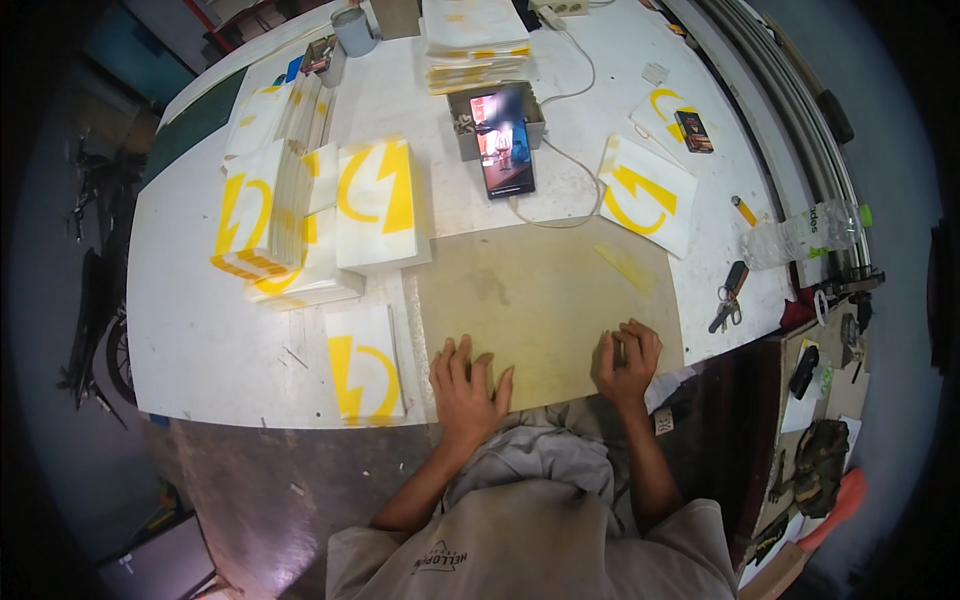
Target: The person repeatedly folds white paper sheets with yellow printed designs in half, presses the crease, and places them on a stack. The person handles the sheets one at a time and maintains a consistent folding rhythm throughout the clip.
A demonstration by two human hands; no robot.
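My left hand rests at the near left edge of a tan cutting mat, fingers spread and holding nothing. Near the mat's right front edge is my right hand, its fingers loosely bent and a little apart, with no object visible in it. Left of my left hand lies a small white packet with yellow print. Farther left, stacks of similar packets stand on the white table. One more printed white piece lies beyond the mat's far right corner.
A phone leans on a grey box behind the mat, its cable curling rightward. Behind it rises a paper stack. Keys, a plastic bottle, a lighter and a dark small box lie on the right.
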